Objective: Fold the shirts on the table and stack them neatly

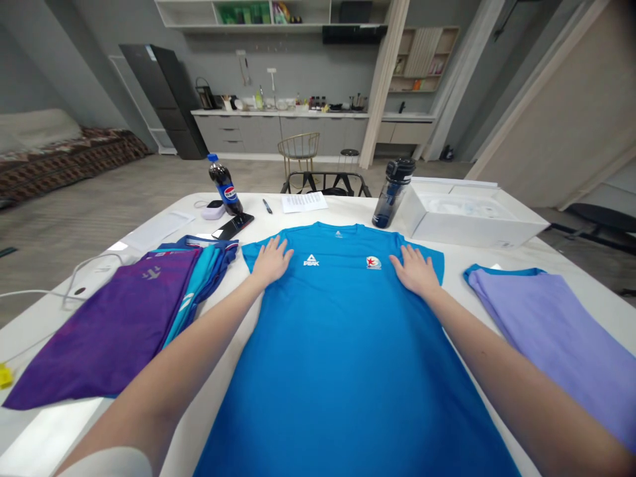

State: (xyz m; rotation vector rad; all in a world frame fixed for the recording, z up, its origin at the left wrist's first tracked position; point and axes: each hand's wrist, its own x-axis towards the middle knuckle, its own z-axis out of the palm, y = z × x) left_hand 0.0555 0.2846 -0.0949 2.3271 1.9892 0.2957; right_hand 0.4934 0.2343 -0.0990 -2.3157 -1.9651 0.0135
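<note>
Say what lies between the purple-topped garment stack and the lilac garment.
Head view: the flat blue fabric T-shirt, left hand and right hand on it.

Head-worn view, forward and down over the white table (457, 258), kitchen counter (258, 129) beyond.

A plain white sleeve (113, 463) with a smoothly curved edge circled the left arm (181, 363). Beyond that edge the arm was bare down to the left hand (271, 261); the visible right arm (501, 358) was bare too, as was the right hand (416, 269).
</note>
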